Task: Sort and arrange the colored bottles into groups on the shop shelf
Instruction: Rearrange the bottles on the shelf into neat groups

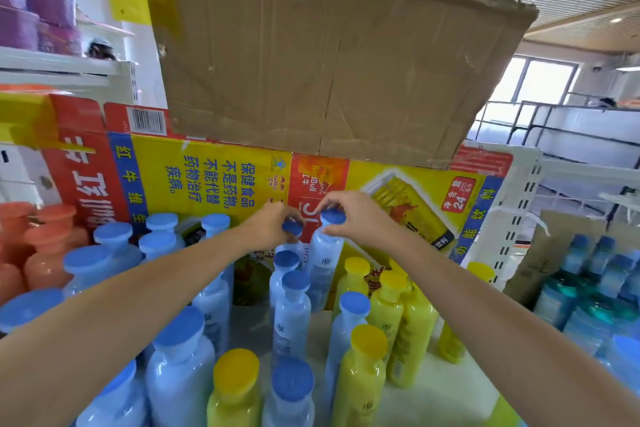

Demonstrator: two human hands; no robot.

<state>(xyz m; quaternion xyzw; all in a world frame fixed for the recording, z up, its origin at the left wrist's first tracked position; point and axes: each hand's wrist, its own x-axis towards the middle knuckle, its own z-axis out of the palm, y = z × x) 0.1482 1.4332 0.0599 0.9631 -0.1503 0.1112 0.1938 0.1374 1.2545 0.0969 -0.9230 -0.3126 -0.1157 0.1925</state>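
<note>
Both my hands reach to the back of the shelf. My left hand (268, 224) grips the blue cap of a pale blue bottle (291, 248). My right hand (349, 215) grips the cap of a second pale blue bottle (323, 263) right beside it. Several more blue bottles (180, 367) stand at the left and in the middle of the white shelf (433, 399). Several yellow bottles (401, 322) stand at the right and front. Orange bottles (48, 253) are grouped at the far left.
A yellow and red printed carton (214, 177) forms the back wall, with a torn brown cardboard sheet (329, 62) above it. A white perforated upright (509, 215) bounds the shelf on the right. Packs of blue-capped water bottles (595, 288) sit beyond it.
</note>
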